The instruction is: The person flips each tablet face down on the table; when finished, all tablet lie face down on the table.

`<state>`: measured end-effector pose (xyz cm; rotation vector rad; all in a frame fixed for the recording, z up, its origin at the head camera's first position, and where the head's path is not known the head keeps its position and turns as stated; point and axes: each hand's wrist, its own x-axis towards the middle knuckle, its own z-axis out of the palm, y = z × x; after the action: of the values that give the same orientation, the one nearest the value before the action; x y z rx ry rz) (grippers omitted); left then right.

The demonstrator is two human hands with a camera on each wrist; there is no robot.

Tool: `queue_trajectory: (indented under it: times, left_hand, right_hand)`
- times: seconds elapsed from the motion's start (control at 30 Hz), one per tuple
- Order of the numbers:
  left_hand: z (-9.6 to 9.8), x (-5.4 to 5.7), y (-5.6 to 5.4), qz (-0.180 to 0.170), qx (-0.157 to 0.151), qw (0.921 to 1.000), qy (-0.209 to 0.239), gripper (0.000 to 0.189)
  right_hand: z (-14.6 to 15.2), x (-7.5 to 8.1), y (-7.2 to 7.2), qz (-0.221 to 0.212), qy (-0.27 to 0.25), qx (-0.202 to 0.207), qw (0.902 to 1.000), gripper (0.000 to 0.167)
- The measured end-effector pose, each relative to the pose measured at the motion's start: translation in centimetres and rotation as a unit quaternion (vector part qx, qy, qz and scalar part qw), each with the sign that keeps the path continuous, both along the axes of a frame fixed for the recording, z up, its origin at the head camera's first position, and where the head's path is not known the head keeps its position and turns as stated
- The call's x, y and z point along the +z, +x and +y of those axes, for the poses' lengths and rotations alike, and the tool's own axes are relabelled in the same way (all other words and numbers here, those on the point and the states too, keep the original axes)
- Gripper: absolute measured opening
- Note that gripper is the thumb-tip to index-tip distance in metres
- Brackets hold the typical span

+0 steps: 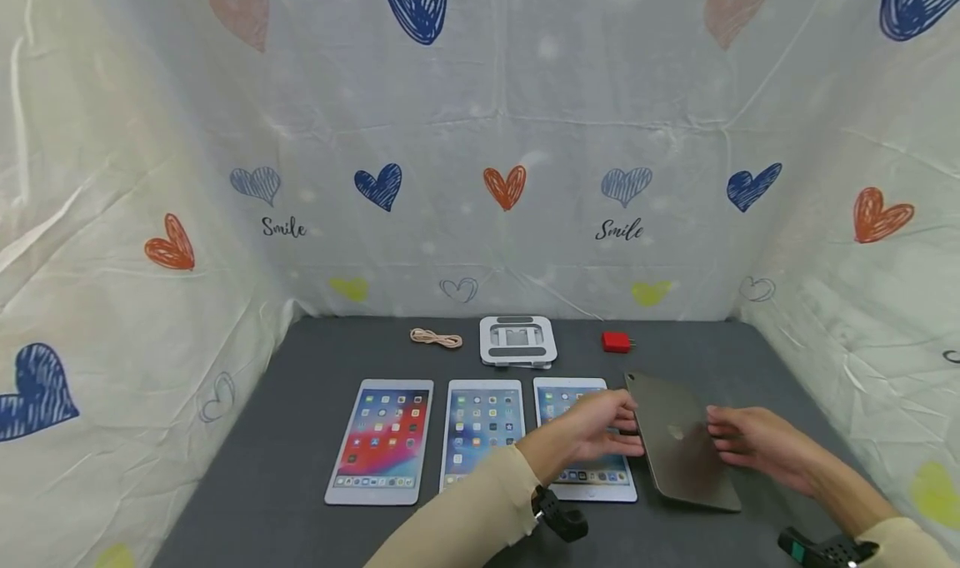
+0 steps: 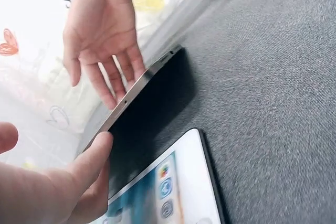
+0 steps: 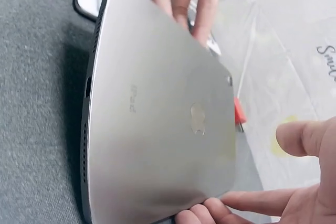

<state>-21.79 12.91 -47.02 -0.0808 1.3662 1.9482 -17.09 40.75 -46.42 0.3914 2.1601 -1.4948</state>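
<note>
A grey tablet (image 1: pixel 678 447) with an Apple logo lies back side up on the right, its left edge raised off the table in the left wrist view. My left hand (image 1: pixel 600 425) has its fingertips at that raised edge, thumb held apart. On the opposite side, the fingertips of my right hand (image 1: pixel 761 443) touch the right edge, and the thumb stands clear of the tablet in the right wrist view. Under my left wrist is a white tablet (image 1: pixel 600 490) with its screen lit, partly covered by the hand.
Two more lit white tablets, one with a red-blue screen (image 1: pixel 382 439) and one with a blue screen (image 1: pixel 483 422), lie to the left. Behind them are a coiled cable (image 1: pixel 437 338), a folded white stand (image 1: pixel 517 341) and a red charger (image 1: pixel 617 341). Heart-printed sheets (image 1: pixel 502 251) enclose the table.
</note>
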Motion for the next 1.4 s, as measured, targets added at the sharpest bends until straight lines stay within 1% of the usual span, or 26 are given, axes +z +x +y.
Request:
queue_trajectory:
  times: [0.07, 0.23, 0.37, 0.53, 0.67, 0.77, 0.83, 0.93, 1.03, 1.1, 1.17, 1.23, 1.3, 1.33, 1.4]
  left_hand:
    - [0.7, -0.2, 0.2, 0.002, 0.018, 0.9998, -0.007, 0.037]
    - [2.2, -0.6, 0.8, 0.004, 0.043, 0.9983, -0.039, 0.035]
    - [2.5, -0.8, 1.0, 0.011, 0.050, 0.9966, -0.064, 0.048]
    - [2.2, -0.8, 1.4, 0.036, 0.048, 0.9936, -0.095, 0.058]
    - [1.8, -0.5, 1.6, 0.049, 0.057, 0.9919, -0.102, 0.048]
    - [1.0, -0.5, 1.5, 0.058, 0.059, 0.9922, -0.093, 0.037]
    - [0.3, -0.6, 1.4, 0.066, 0.051, 0.9933, -0.080, 0.032]
    - [-1.4, -0.7, 1.2, 0.076, 0.025, 0.9956, -0.050, 0.032]
    - [-3.3, -0.5, 0.9, 0.087, -0.008, 0.9957, -0.029, 0.034]
    - [-4.6, -0.1, 0.7, 0.098, -0.029, 0.9945, -0.022, 0.036]
    - [-5.9, 0.5, 0.4, 0.119, -0.055, 0.9912, -0.020, 0.038]
    - [-7.3, 1.2, 0.3, 0.139, -0.077, 0.9870, -0.020, 0.038]
    - [-8.7, 1.8, 0.2, 0.157, -0.096, 0.9828, -0.019, 0.037]
    - [-9.5, 2.2, 0.2, 0.164, -0.104, 0.9807, -0.018, 0.037]
    - [-10.9, 2.7, 0.1, 0.171, -0.113, 0.9787, -0.017, 0.036]
  right_hand:
    - [0.3, 0.0, -0.1, 0.001, 0.003, -0.006, 1.0000, 0.074]
    - [1.0, 0.0, -0.2, -0.001, 0.012, -0.015, 0.9998, 0.072]
    - [1.2, 0.0, -0.3, -0.003, 0.016, -0.017, 0.9997, 0.074]
    - [1.3, -0.2, -0.4, 0.001, 0.020, -0.006, 0.9998, 0.078]
    - [1.4, -0.1, -0.6, 0.004, 0.019, 0.000, 0.9998, 0.078]
    - [1.4, 0.0, -0.6, 0.007, 0.021, 0.000, 0.9998, 0.077]
    - [1.5, 0.2, -0.6, 0.012, 0.024, 0.007, 0.9996, 0.078]
    - [1.6, 0.7, -0.4, 0.019, 0.023, 0.023, 0.9993, 0.080]
    - [1.8, 1.3, -0.1, 0.025, 0.001, 0.051, 0.9984, 0.083]
    - [2.0, 1.7, 0.2, 0.031, -0.032, 0.071, 0.9965, 0.083]
    - [2.0, 2.0, 0.4, 0.038, -0.080, 0.093, 0.9917, 0.080]
    - [1.8, 2.3, 0.4, 0.041, -0.129, 0.109, 0.9847, 0.076]
    - [1.5, 2.5, 0.3, 0.039, -0.174, 0.127, 0.9757, 0.071]
    - [1.2, 2.7, 0.3, 0.036, -0.189, 0.133, 0.9723, 0.069]
    - [0.6, 3.0, 0.3, 0.030, -0.201, 0.141, 0.9690, 0.067]
